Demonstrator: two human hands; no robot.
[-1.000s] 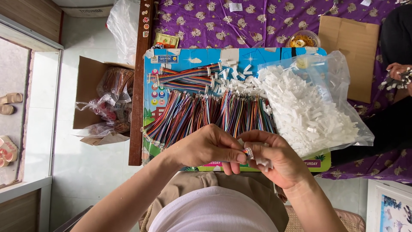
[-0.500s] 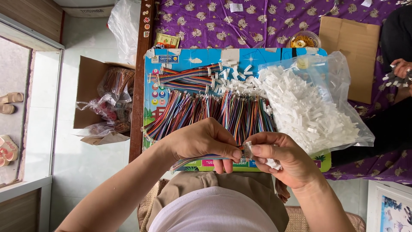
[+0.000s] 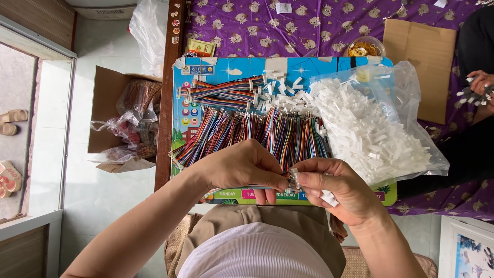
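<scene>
At the far left, a cardboard box (image 3: 110, 98) sat on the floor, its crinkled plastic bags too tangled to make out. The left hand (image 3: 242, 166) pinched one end of a small ribbon cable (image 3: 294, 178), its fingertips hiding most of it. The right hand (image 3: 339, 188) gripped the other side and clenched white connector pieces (image 3: 328, 197), partly hidden in the palm. Behind them lay coloured wire bundles (image 3: 257, 135) on the blue surface (image 3: 216, 67), then a clear bag of white connectors (image 3: 370, 128). Another person's hand (image 3: 478, 87) was cut off at the right edge.
</scene>
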